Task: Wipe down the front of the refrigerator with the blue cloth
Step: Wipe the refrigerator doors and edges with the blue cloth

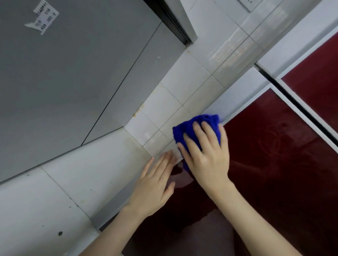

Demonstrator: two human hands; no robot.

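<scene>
Only one piece of writing shows: a white sticker on the grey panel, well up and to the left of both hands. One corner of it is peeling. Its print is blurred. A few digits can be half made out, something like "1/14" and "393", but no brand name can be read.

The blue cloth lies bunched under the right hand. The fingers are spread and fairly straight across it, pressing it flat rather than clutching it. Blue fabric pokes out beyond the fingertips and on the thumb side, and a little shows below the thumb. The cloth sits at the edge of the dark red, glossy refrigerator front, where it meets the pale frame strip, partly on the red surface and partly over the strip.

The left hand is just beside the right, on its thumb side and a little nearer the person. It holds nothing — the fingers are straight and close together, laid flat along the same pale strip, with the thumb over the red gloss. It is not touching the cloth.

Beyond the fingertips of both hands run white wall tiles. Farther on, at the top edge of the view, is a white wall socket.
</scene>
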